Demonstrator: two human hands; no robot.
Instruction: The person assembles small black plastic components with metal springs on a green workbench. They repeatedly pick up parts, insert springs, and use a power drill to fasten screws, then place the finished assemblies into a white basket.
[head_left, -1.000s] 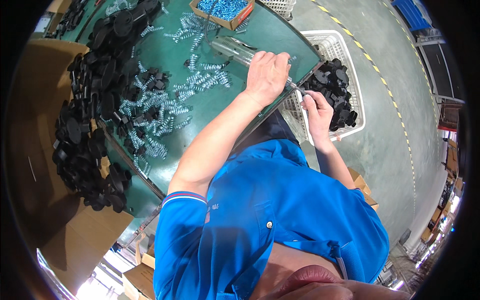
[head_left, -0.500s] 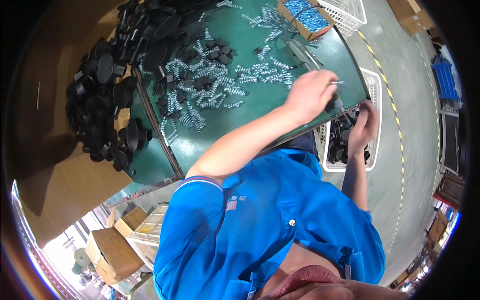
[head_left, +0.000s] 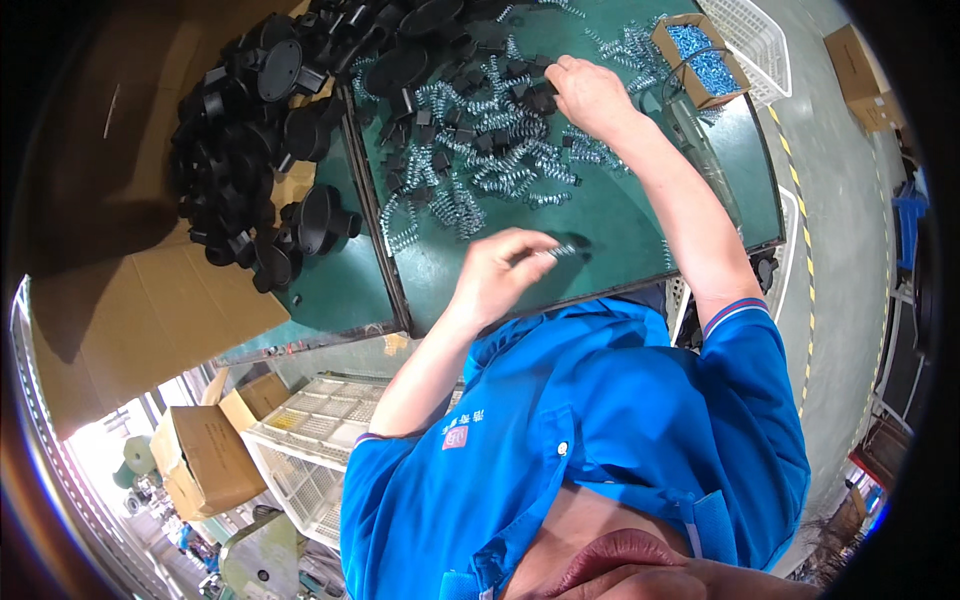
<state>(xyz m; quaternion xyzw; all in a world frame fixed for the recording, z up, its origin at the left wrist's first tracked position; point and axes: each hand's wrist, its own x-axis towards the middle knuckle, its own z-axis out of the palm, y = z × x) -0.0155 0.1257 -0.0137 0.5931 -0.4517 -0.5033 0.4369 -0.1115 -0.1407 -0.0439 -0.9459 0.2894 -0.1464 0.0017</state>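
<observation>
My left hand is over the near part of the green table, with thumb and forefinger pinched on a small coil spring. The spring sticks out to the right of the fingertips. Farther off, my right hand reaches to the heap of small black blocks and springs. Its fingers are curled together beside a small black block; what lies between the fingertips is hidden. Loose coil springs spread across the middle of the table. A powered screwdriver lies right of my right forearm.
Round black plastic parts are piled at the left, in and around a big cardboard box. A small carton of blue screws stands at the far right corner. White baskets stand beyond the right edge of the table.
My left hand has moved left from beside the screwdriver, with a spring still in its fingers. My right hand has come from beyond the right edge to the heap. The view has shifted.
</observation>
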